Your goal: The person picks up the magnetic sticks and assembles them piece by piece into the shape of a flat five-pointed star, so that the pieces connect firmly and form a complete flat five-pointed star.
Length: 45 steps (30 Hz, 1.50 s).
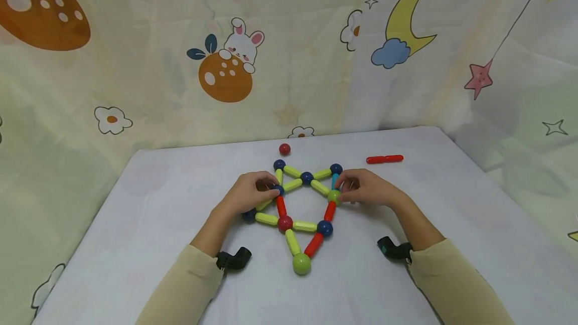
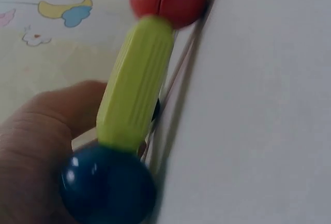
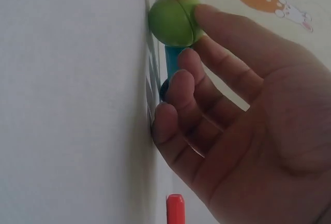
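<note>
A star-like frame of yellow-green, red and blue rods joined by coloured balls lies on the table. My left hand (image 1: 250, 192) pinches a blue ball (image 1: 280, 190) on the frame's left side. Opposite it, my right hand (image 1: 368, 188) has thumb and fingers on a green ball (image 1: 333, 196), between a red rod (image 1: 330, 211) and a blue rod (image 3: 171, 61). Nearer me are a red ball (image 1: 285, 223), a blue ball (image 1: 325, 228) and a green ball (image 1: 301, 264) at the front tip. Close up in the left wrist view is a yellow-green rod (image 2: 135, 84).
A loose red ball (image 1: 284, 149) sits behind the frame, near the back edge of the white table (image 1: 171, 184). Off to the right lies a red stick (image 1: 385, 159), seemingly two rods end to end. A patterned cloth (image 1: 289, 79) hangs behind.
</note>
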Motion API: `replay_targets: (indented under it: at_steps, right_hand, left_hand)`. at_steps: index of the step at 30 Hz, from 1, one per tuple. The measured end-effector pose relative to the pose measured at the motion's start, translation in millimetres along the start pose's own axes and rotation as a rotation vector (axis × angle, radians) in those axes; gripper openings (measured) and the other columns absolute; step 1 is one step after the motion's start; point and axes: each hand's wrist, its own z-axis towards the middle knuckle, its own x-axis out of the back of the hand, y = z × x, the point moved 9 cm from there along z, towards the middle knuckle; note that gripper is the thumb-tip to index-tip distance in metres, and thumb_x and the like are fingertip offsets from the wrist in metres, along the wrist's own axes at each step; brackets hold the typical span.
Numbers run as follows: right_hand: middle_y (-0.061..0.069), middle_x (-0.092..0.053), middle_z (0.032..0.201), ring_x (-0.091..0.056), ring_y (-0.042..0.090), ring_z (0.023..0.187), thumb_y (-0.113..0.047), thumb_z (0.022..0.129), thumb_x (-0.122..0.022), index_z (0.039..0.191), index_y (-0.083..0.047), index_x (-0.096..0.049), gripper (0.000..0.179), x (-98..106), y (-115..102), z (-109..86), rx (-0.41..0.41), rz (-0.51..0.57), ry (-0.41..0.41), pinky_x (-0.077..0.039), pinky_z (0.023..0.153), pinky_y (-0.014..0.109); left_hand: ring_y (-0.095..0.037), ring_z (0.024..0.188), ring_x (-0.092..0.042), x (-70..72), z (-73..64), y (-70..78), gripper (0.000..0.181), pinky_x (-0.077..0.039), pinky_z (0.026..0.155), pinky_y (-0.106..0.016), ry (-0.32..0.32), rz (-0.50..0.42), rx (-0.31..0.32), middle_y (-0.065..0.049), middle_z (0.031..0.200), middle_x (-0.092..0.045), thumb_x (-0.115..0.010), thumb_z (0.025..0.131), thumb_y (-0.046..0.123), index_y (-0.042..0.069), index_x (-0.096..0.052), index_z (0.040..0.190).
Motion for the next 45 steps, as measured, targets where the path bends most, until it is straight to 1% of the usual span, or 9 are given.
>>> replay_targets:
  at_steps: [12, 23, 25, 28, 33, 35, 38, 41, 45]
  right_hand:
    - [0.008, -0.066, 0.102, -0.063, 0.022, 0.088, -0.024, 0.096, -0.074, 0.122, -0.011, -0.068, 0.030, 4.6, 6.5, 0.9, -0.036, 0.022, 0.077, -0.057, 0.074, 0.032]
    - [0.011, -0.065, 0.108, -0.063, 0.024, 0.093, -0.023, 0.099, -0.070, 0.126, -0.013, -0.067, 0.030, 7.0, 11.2, 4.3, -0.050, 0.036, 0.135, -0.058, 0.073, 0.031]
    - [0.011, -0.065, 0.108, -0.062, 0.024, 0.095, -0.023, 0.099, -0.070, 0.127, -0.013, -0.068, 0.030, 6.3, 10.7, 5.7, -0.051, 0.034, 0.138, -0.058, 0.073, 0.031]
    - [0.012, -0.065, 0.109, -0.062, 0.025, 0.096, -0.023, 0.099, -0.069, 0.127, -0.013, -0.068, 0.030, 5.1, 9.3, 8.0, -0.052, 0.035, 0.140, -0.058, 0.073, 0.031]
    - [0.013, -0.065, 0.115, -0.062, 0.025, 0.096, -0.023, 0.100, -0.068, 0.128, -0.013, -0.067, 0.030, 2.5, 6.1, 11.4, -0.054, 0.049, 0.131, -0.058, 0.074, 0.031]
    - [0.013, -0.065, 0.118, -0.063, 0.026, 0.097, -0.023, 0.100, -0.067, 0.129, -0.014, -0.067, 0.030, 1.4, 4.7, 12.6, -0.055, 0.058, 0.125, -0.058, 0.075, 0.031]
    - [0.014, -0.065, 0.121, -0.063, 0.026, 0.098, -0.023, 0.100, -0.067, 0.130, -0.014, -0.067, 0.031, 0.4, 3.5, 14.8, -0.055, 0.059, 0.122, -0.058, 0.076, 0.031]
    - [0.014, -0.065, 0.123, -0.063, 0.026, 0.100, -0.024, 0.100, -0.068, 0.130, -0.015, -0.067, 0.032, 0.0, 2.5, 16.9, -0.055, 0.051, 0.123, -0.058, 0.076, 0.031]
    - [0.013, -0.066, 0.125, -0.064, 0.027, 0.103, -0.025, 0.099, -0.069, 0.130, -0.016, -0.067, 0.033, -1.4, -0.5, 20.1, -0.057, 0.047, 0.123, -0.059, 0.078, 0.032]
  left_hand:
    - [-0.018, 0.090, -0.062, 1.7, -2.4, 5.5, 0.018, -0.054, 0.083, -0.031, -0.087, -0.057, -0.010, 0.005, 0.098, -0.075, -0.079, 0.091, 0.030, 0.020, -0.081, 0.106]
    - [-0.019, 0.091, -0.060, -1.6, -4.0, 13.8, 0.014, -0.053, 0.078, -0.030, -0.155, -0.029, 0.015, 0.004, 0.096, -0.075, -0.080, 0.090, 0.029, 0.020, -0.082, 0.101]
    - [-0.019, 0.088, -0.060, -0.9, -3.7, 16.3, 0.014, -0.052, 0.077, -0.030, -0.130, -0.015, 0.006, 0.005, 0.091, -0.074, -0.077, 0.092, 0.031, 0.020, -0.082, 0.099]
    - [-0.019, 0.088, -0.060, 3.5, -1.6, 22.2, 0.018, -0.053, 0.076, -0.032, -0.036, 0.027, -0.044, 0.004, 0.090, -0.073, -0.073, 0.095, 0.032, 0.018, -0.082, 0.101]
    - [-0.027, 0.119, -0.059, 14.4, 0.2, 31.6, 0.026, -0.049, 0.104, -0.049, 0.144, 0.143, -0.146, -0.002, 0.118, -0.074, -0.071, 0.094, 0.030, 0.016, -0.079, 0.115]
    - [-0.032, 0.132, -0.054, 14.4, 1.1, 30.9, 0.030, -0.043, 0.113, -0.055, 0.155, 0.174, -0.154, -0.006, 0.131, -0.070, -0.071, 0.094, 0.029, 0.015, -0.076, 0.121]
    - [-0.033, 0.138, -0.053, 9.9, 3.2, 24.2, 0.034, -0.040, 0.117, -0.056, 0.105, 0.166, -0.122, -0.008, 0.138, -0.067, -0.069, 0.096, 0.028, 0.014, -0.072, 0.128]
    - [-0.030, 0.134, -0.058, 7.9, 5.2, 18.4, 0.034, -0.043, 0.116, -0.053, 0.079, 0.147, -0.093, -0.007, 0.135, -0.070, -0.068, 0.098, 0.026, 0.013, -0.072, 0.129]
    - [-0.028, 0.123, -0.063, 11.1, 5.6, 15.8, 0.031, -0.047, 0.111, -0.051, 0.103, 0.152, -0.080, -0.006, 0.123, -0.074, -0.067, 0.098, 0.024, 0.012, -0.074, 0.125]
